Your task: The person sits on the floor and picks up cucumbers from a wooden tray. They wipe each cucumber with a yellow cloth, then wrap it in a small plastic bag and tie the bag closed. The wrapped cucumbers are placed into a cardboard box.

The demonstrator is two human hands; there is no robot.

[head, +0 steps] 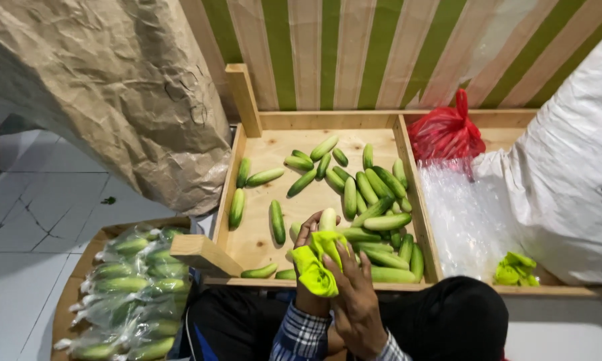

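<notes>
Yellow-green cloth (316, 262) wraps a cucumber (328, 218), both hands' fingers (346, 264) gripping it over the wooden bin's front edge (261, 283).

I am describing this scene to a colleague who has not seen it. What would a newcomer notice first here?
First, the loose green cucumbers heaped in the wooden crate at the centre. Just below them, both hands meet: the left hand holds a pale cucumber while the right hand presses a bright yellow-green cloth on it. At lower left lie bagged cucumbers; a red plastic bag sits upper right.

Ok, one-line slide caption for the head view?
Both hands wipe a cucumber with a yellow-green cloth over a wooden crate.
</notes>
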